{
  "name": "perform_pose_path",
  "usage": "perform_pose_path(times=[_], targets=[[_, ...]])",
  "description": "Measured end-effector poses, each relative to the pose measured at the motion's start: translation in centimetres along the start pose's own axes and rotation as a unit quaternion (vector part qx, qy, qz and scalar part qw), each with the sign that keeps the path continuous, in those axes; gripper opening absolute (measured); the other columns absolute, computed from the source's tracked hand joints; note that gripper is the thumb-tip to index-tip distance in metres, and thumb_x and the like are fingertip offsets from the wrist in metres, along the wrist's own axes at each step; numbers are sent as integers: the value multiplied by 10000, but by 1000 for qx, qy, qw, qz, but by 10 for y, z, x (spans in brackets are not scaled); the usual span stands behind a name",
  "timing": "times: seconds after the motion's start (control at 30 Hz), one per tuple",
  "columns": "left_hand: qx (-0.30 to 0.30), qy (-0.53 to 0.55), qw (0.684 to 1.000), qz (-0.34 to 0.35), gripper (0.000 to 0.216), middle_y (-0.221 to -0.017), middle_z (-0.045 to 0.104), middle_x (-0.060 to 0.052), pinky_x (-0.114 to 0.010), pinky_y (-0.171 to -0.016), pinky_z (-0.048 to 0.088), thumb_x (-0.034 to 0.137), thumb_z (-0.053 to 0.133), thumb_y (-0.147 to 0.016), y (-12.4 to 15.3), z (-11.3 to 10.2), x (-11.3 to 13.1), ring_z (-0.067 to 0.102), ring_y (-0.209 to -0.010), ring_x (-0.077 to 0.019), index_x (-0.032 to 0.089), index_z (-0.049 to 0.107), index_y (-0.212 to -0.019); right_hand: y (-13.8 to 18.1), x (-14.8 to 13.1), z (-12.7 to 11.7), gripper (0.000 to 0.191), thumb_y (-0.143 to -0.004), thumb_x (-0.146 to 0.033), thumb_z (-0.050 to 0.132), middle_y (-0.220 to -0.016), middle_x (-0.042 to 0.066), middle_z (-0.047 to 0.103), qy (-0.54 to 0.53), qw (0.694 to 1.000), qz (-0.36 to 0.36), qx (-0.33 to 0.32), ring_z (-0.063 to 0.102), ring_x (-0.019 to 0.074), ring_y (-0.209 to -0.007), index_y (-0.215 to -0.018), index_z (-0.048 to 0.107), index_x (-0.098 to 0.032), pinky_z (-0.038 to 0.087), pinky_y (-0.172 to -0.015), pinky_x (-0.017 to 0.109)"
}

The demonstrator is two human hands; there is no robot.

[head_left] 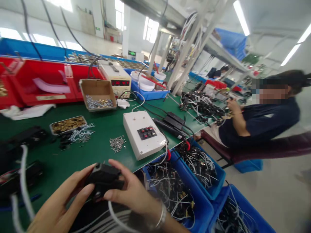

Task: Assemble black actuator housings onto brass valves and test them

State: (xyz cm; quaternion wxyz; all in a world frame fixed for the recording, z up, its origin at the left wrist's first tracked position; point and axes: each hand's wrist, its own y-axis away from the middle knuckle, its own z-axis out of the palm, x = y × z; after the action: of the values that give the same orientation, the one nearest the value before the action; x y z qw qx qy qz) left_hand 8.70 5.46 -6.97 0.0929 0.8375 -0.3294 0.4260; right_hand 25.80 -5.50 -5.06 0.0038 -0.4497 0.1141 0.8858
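Between my two hands, over the near edge of the green bench, is a black plastic housing [107, 178] with a white cable coming from its underside. My left hand [65, 197] is closed on its left side, thumb in front and fingers behind. From the right, my right hand [133, 191] grips it with thumb and forefinger. Beyond my hands lies a small pile of screws [117, 143]. A white box with black switches [145, 134] stands to the right of that pile. The details of the housing's lower side are partly hidden by my fingers.
Blue bins [199, 207] of cabled black parts stand at the lower right. A metal tray of brass pieces [68, 125], a cardboard box of hardware [97, 90] and a power supply [116, 79] sit farther back. At right, a seated person [264, 113] handles parts. Black housings [24, 139] lie left.
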Motion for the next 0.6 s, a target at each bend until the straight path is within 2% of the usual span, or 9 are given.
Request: perform_pose_path(times=[0.07, 0.1, 0.13, 0.23, 0.3, 0.37, 0.5, 0.6], targets=[[-62, 18, 998, -5, 376, -1295, 655, 1, -357, -993, 543, 462, 464, -986, -11, -14, 24, 653, -1147, -230, 353, 526, -1340, 0, -15, -3, 940, -738, -277, 924, -1272, 59, 593, 12, 999, 2, -36, 665, 248, -1006, -1509, 387, -303, 539, -957, 446], [-49, 25, 998, 34, 399, -1241, 675, -34, -332, -931, 566, 486, 456, -980, -18, -20, 34, 667, -1100, -234, 299, 558, -1317, -1, -23, -5, 880, -775, -256, 897, -1303, 55, 576, 31, 999, -1, -45, 659, 237, -1024, -1502, 402, -305, 546, -953, 412], [-60, 25, 996, 60, 415, -1228, 671, -51, -313, -909, 564, 479, 441, -989, -25, -26, 42, 659, -1096, -229, 275, 555, -1331, -1, -30, -7, 858, -788, -222, 884, -1342, 50, 552, 59, 997, -5, -57, 612, 241, -1128, -1498, 408, -301, 518, -1000, 393], [-163, 6, 980, 118, 390, -1152, 670, -35, -274, -865, 547, 420, 438, -1011, -44, -40, 55, 652, -1048, -196, 294, 532, -1368, -3, -45, -11, 820, -840, -190, 830, -1431, 43, 474, 103, 991, -6, -83, 507, 251, -1273, -1516, 380, -304, 435, -1097, 409], [-207, 10, 969, 134, 379, -1115, 662, -11, -256, -864, 531, 382, 450, -1018, -50, -44, 59, 648, -1015, -167, 332, 509, -1390, -3, -47, -10, 762, -848, -187, 816, -1457, 40, 444, 109, 991, -9, -81, 457, 267, -1320, -1491, 424, -300, 443, -1094, 407], [-179, 48, 974, 133, 377, -1131, 638, -3, -240, -886, 519, 350, 470, -1018, -50, -41, 60, 637, -1015, -142, 342, 499, -1393, -3, -44, -7, 705, -843, -175, 817, -1443, 37, 461, 90, 994, -16, -61, 456, 278, -1323, -1447, 478, -304, 511, -1025, 372], [-32, 167, 978, 124, 273, -1245, 586, -22, -205, -927, 509, 272, 515, -1002, -41, -22, 61, 603, -1097, -116, 274, 569, -1270, -2, -29, 1, 656, -879, -172, 792, -1298, 30, 579, -11, 999, -26, -22, 646, 243, -1087, -1416, 458, -345, 612, -823, 304], [-2, 187, 972, 138, 199, -1215, 623, -19, -198, -981, 477, 190, 517, -996, -35, -14, 61, 586, -1145, -105, 242, 631, -1150, 1, -20, 5, 596, -903, -180, 779, -1257, 30, 595, -46, 998, -23, -22, 668, 232, -1029, -1385, 465, -337, 628, -768, 295]])
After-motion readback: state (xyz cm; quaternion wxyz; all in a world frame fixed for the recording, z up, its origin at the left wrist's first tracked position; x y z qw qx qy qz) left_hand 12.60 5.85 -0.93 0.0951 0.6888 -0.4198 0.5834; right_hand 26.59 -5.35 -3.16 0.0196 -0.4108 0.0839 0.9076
